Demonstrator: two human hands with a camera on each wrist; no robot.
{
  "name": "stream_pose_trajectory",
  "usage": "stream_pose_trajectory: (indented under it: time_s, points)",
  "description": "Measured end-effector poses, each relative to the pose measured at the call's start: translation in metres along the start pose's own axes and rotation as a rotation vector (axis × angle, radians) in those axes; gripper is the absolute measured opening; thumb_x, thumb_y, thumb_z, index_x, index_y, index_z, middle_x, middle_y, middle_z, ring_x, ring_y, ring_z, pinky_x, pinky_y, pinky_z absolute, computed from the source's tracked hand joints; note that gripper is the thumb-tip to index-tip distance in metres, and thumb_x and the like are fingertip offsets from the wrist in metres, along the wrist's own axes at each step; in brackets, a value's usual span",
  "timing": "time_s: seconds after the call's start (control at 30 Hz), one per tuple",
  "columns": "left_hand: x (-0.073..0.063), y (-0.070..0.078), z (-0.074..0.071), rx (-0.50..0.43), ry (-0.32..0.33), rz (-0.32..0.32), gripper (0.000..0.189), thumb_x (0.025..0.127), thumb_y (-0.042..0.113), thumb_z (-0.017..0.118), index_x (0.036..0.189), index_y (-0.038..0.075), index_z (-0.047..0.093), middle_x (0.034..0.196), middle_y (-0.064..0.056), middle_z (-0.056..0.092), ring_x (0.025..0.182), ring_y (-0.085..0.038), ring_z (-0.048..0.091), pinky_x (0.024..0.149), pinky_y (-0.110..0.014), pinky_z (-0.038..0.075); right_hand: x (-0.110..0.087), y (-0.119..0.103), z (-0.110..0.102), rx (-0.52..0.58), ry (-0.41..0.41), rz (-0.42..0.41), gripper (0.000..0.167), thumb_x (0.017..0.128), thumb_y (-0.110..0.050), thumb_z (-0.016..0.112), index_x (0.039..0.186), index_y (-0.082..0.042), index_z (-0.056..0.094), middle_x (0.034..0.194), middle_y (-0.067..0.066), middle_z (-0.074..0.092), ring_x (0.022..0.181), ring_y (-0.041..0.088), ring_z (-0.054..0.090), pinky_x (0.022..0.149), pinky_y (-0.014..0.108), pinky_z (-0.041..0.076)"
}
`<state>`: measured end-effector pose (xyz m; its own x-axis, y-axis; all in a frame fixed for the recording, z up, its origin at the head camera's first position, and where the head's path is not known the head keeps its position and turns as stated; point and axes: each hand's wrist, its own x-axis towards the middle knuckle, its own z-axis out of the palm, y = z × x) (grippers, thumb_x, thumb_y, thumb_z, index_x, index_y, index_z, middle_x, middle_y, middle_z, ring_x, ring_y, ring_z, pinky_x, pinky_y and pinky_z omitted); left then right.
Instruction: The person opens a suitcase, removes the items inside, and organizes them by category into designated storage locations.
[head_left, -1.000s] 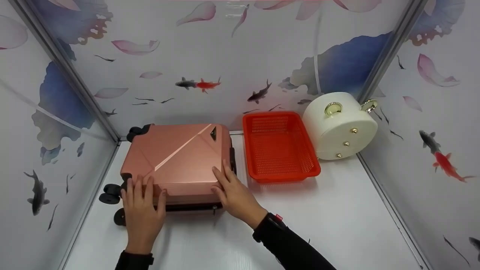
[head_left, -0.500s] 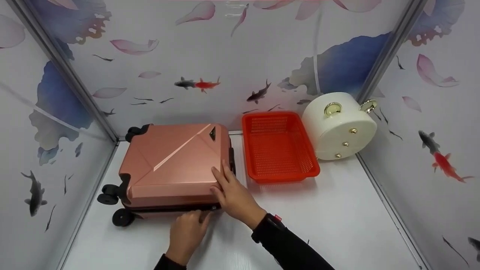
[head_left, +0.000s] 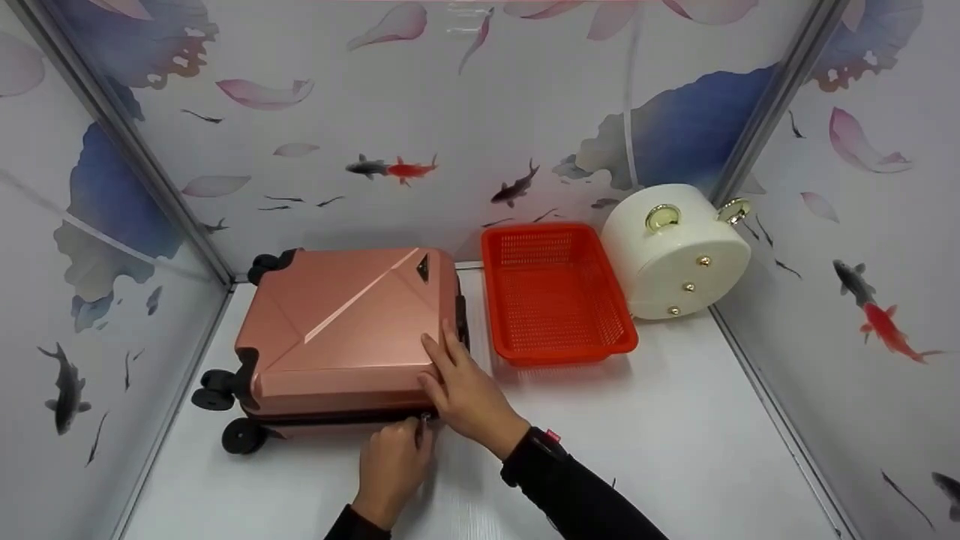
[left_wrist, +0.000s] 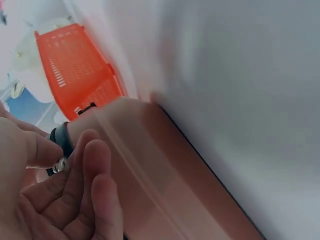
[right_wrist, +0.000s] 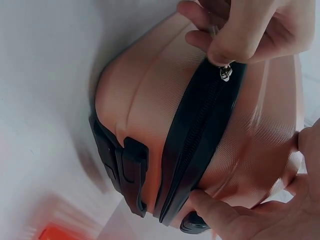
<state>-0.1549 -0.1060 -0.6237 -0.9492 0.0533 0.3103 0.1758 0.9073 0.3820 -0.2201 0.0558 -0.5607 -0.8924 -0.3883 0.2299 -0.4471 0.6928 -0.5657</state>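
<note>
A rose-gold hard-shell suitcase (head_left: 352, 322) lies flat on the white table, its black wheels (head_left: 244, 436) toward the left. Along its near side runs a black zipper (right_wrist: 200, 125). With thumb and index finger, my left hand (head_left: 394, 463) pinches the metal zipper pull (right_wrist: 226, 73) near the front right corner. The left wrist view shows the pull (left_wrist: 60, 165) between thumb and curled fingers. My right hand (head_left: 476, 401) rests on that same corner, fingers extended over the top shell and thumb (right_wrist: 212, 212) against the side beside the zipper.
A red plastic basket (head_left: 630, 349) stands just right of the suitcase. Beyond it, a round cream case (head_left: 675, 259) with gold feet and ring handles leans in the back right corner. Printed wall panels (head_left: 465, 112) enclose the table at the back and both sides.
My left hand has moved from the suitcase's front left edge rightward and down to the zipper pull, which it now pinches. The right hand and the suitcase have stayed in place.
</note>
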Motion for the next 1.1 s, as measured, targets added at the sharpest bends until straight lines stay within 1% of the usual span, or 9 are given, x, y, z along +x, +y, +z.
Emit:
stream_pose_trajectory:
  time_s: [0.17,0.33,0.4,0.5,0.6,0.7,0.83,1.0,1.1]
  points:
    - [-0.001,-0.003,0.001,0.015,0.008,0.034,0.025,0.101,0.019,0.077,0.079,0.015,0.066,0.066,0.004,0.059,0.055,-0.009,0.048,0.051,-0.033,0.041,0.000,-0.001,0.002,-0.030,0.004,0.000,0.085,0.108,-0.066,0.056,0.178,-0.027,0.025,0.187,0.016,0.011,0.161,0.044,0.046,0.119,0.056,0.053]
    - [0.000,-0.009,-0.002,-0.017,0.041,0.060,0.026,0.099,0.016,0.076,0.076,0.016,0.065,0.066,0.007,0.056,0.055,-0.007,0.044,0.052,-0.030,0.038,0.000,-0.001,0.002,-0.040,-0.007,0.025,0.086,0.108,-0.066,0.056,0.178,-0.028,0.023,0.188,0.014,0.007,0.160,0.045,0.046,0.116,0.056,0.055]
    - [0.000,-0.015,-0.005,-0.017,0.042,0.054,0.026,0.099,0.015,0.075,0.075,0.017,0.065,0.065,0.009,0.053,0.056,-0.006,0.041,0.052,-0.028,0.036,0.000,-0.001,0.002,-0.042,-0.013,0.032,0.086,0.108,-0.066,0.055,0.178,-0.029,0.022,0.188,0.013,0.007,0.160,0.045,0.046,0.115,0.056,0.055]
    - [-0.002,-0.028,-0.014,-0.006,0.031,0.006,0.028,0.099,0.017,0.072,0.072,0.018,0.063,0.065,0.010,0.050,0.056,-0.006,0.039,0.052,-0.026,0.033,0.000,-0.001,0.003,-0.042,-0.023,0.036,0.086,0.108,-0.066,0.055,0.178,-0.031,0.021,0.189,0.011,0.006,0.161,0.045,0.046,0.115,0.057,0.055]
    - [-0.006,-0.051,-0.025,0.016,0.031,-0.067,0.029,0.100,0.019,0.069,0.072,0.018,0.063,0.066,0.008,0.052,0.057,-0.008,0.040,0.054,-0.027,0.033,0.001,-0.001,0.003,-0.041,-0.028,0.035,0.085,0.109,-0.066,0.055,0.178,-0.031,0.020,0.189,0.011,0.005,0.161,0.045,0.045,0.115,0.058,0.055]
    - [-0.011,-0.081,-0.040,0.041,0.071,-0.135,0.030,0.100,0.020,0.068,0.071,0.017,0.064,0.065,0.003,0.056,0.056,-0.013,0.044,0.054,-0.033,0.037,0.000,0.000,0.004,-0.036,-0.035,0.038,0.085,0.109,-0.066,0.054,0.178,-0.031,0.020,0.189,0.010,0.004,0.162,0.043,0.044,0.116,0.057,0.055]
    - [-0.017,-0.121,-0.062,0.075,0.121,-0.227,0.024,0.100,0.021,0.066,0.080,0.011,0.075,0.067,-0.003,0.065,0.056,-0.021,0.052,0.052,-0.045,0.046,0.000,0.000,0.004,-0.033,-0.038,0.036,0.085,0.109,-0.066,0.054,0.178,-0.031,0.019,0.189,0.010,0.004,0.163,0.041,0.043,0.116,0.056,0.055]
    - [-0.019,-0.168,-0.090,0.074,0.074,-0.404,0.031,0.102,0.027,0.062,0.091,0.005,0.081,0.073,-0.011,0.073,0.061,-0.030,0.062,0.053,-0.046,0.046,0.000,0.000,0.004,-0.044,-0.037,0.036,0.084,0.109,-0.065,0.053,0.178,-0.031,0.019,0.189,0.010,0.004,0.165,0.040,0.041,0.117,0.056,0.054]
    - [-0.019,-0.195,-0.104,0.027,0.059,-0.532,0.037,0.105,0.033,0.063,0.099,0.002,0.083,0.087,-0.021,0.079,0.076,-0.043,0.072,0.063,-0.051,0.050,0.000,-0.001,0.006,-0.052,-0.045,0.042,0.084,0.110,-0.065,0.052,0.178,-0.031,0.019,0.189,0.009,0.004,0.165,0.040,0.040,0.116,0.055,0.055]
